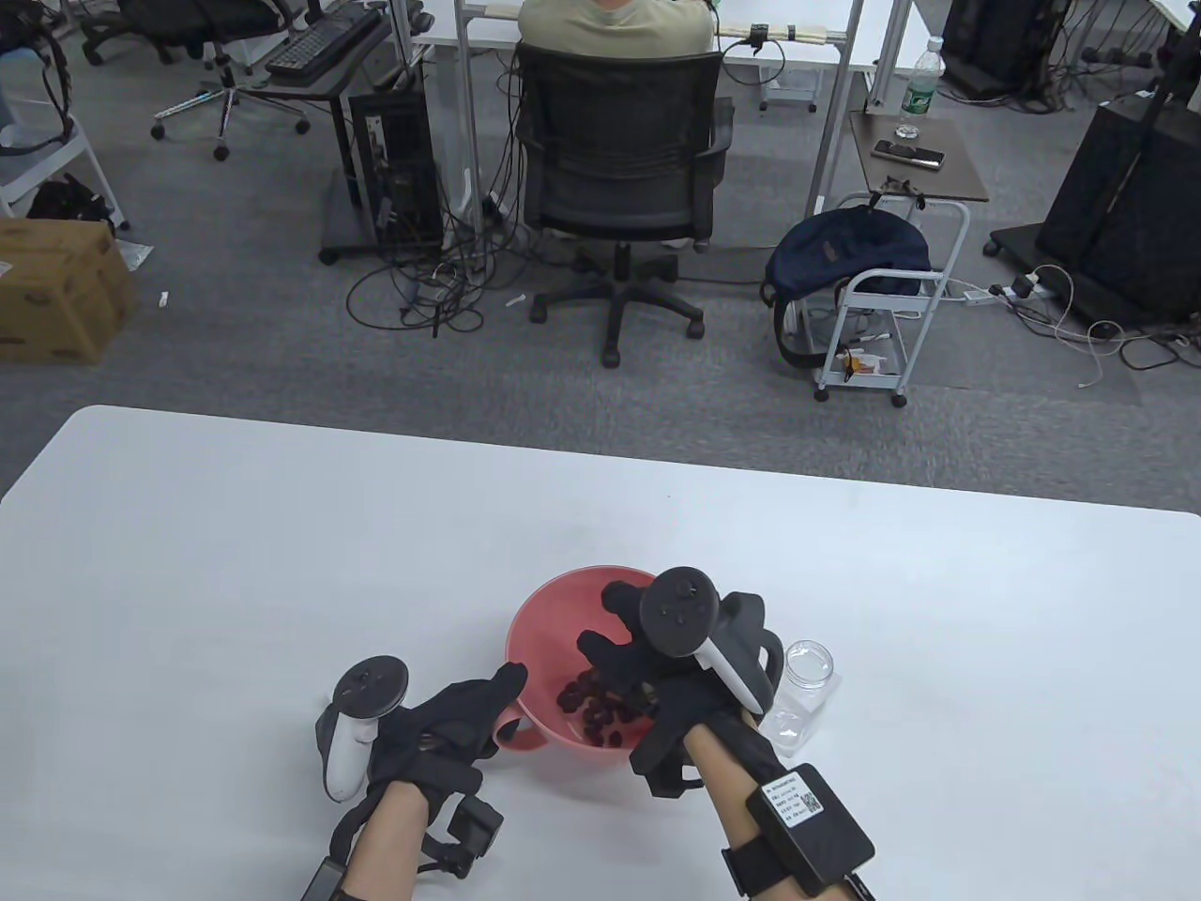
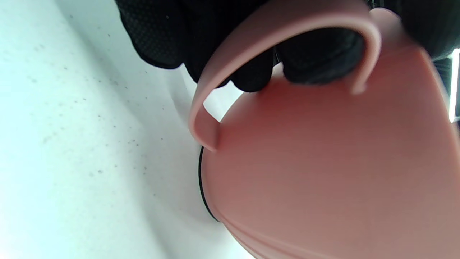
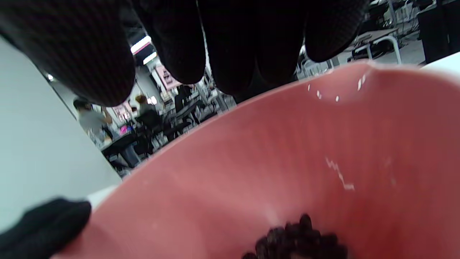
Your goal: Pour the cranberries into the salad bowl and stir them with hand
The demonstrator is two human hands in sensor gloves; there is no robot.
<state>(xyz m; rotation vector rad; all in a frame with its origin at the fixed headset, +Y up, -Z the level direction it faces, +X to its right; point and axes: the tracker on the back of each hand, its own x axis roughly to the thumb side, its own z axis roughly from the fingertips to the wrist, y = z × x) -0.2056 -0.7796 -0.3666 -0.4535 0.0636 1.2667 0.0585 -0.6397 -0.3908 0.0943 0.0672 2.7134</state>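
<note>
Table view: pink salad bowl (image 1: 563, 610) is seen low centre of frame on white table (image 1: 235, 563), dark cranberries (image 1: 596, 710) inside; right hand (image 1: 647, 657) is held over/in the bowl, fingers loosely spread, nothing gripped; left hand (image 1: 450, 723) is laid at bowl's handle, lower left; clear jar (image 1: 798, 694) stands just right of bowl.

Left wrist view: handle (image 2: 287, 39) is gripped by fingers (image 2: 251, 77).

Right wrist view: fingers (image 3: 179, 43) hang relaxed along top, cranberries at bottom centre.
</note>
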